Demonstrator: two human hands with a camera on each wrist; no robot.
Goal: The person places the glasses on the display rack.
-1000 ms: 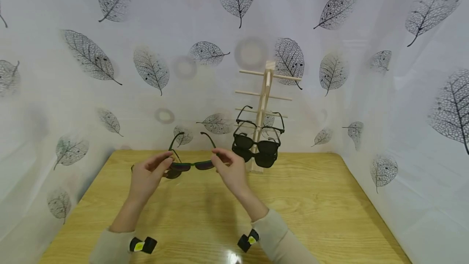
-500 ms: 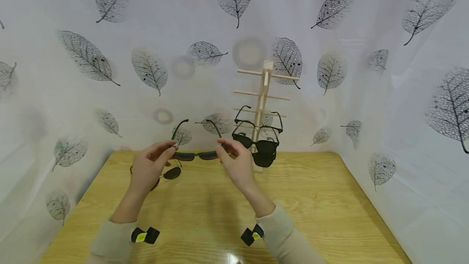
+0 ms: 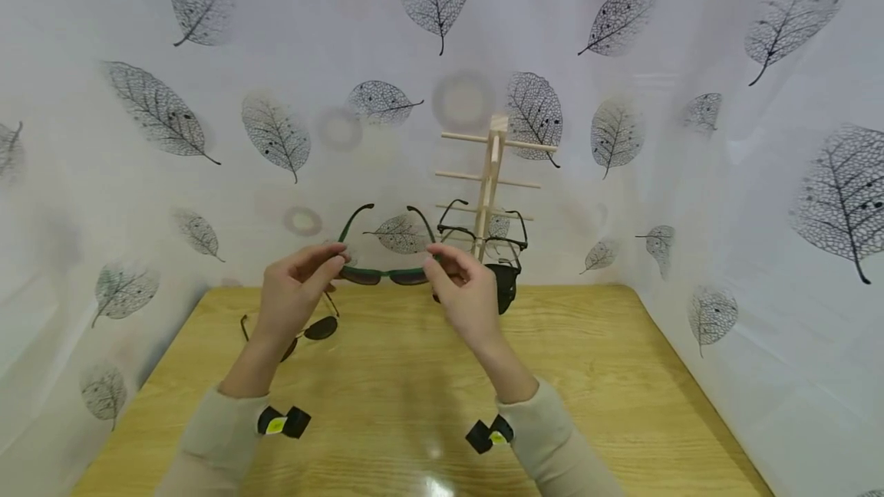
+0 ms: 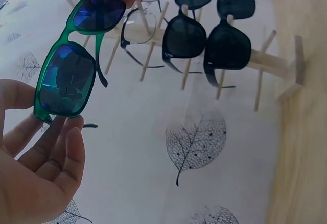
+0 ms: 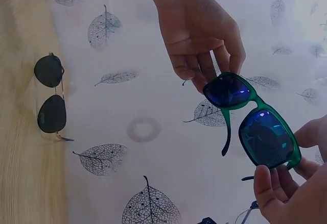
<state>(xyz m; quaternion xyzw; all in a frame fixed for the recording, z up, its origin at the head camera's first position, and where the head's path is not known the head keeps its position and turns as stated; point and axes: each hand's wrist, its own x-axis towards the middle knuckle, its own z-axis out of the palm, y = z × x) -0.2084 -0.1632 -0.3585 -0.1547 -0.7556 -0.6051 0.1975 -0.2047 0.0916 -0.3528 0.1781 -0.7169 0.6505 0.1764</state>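
Green-framed sunglasses (image 3: 385,276) with blue mirrored lenses are held up between both hands, their temples pointing away toward the curtain. My left hand (image 3: 298,290) pinches them at the left hinge, and my right hand (image 3: 466,290) pinches the right hinge. Both lenses (image 4: 68,80) show whole in the left wrist view, and the green front (image 5: 260,104) hangs slanted in the right wrist view. Just right of the right hand stands a wooden eyewear rack (image 3: 492,175). Glasses with a dark frame (image 3: 509,241) and black sunglasses (image 4: 227,45) hang on its lower pegs, partly behind the right hand.
Thin-framed dark sunglasses (image 3: 321,328) lie on the wood-grain table (image 3: 387,405) at the left, partly behind the left wrist. A white curtain (image 3: 324,14) printed with leaves encloses the table. The rack's upper pegs (image 3: 532,146) hold no glasses.
Both hands have lifted the green sunglasses higher and moved them to the right, closer to the rack. The sunglasses lying on the table are now less covered by the left hand.
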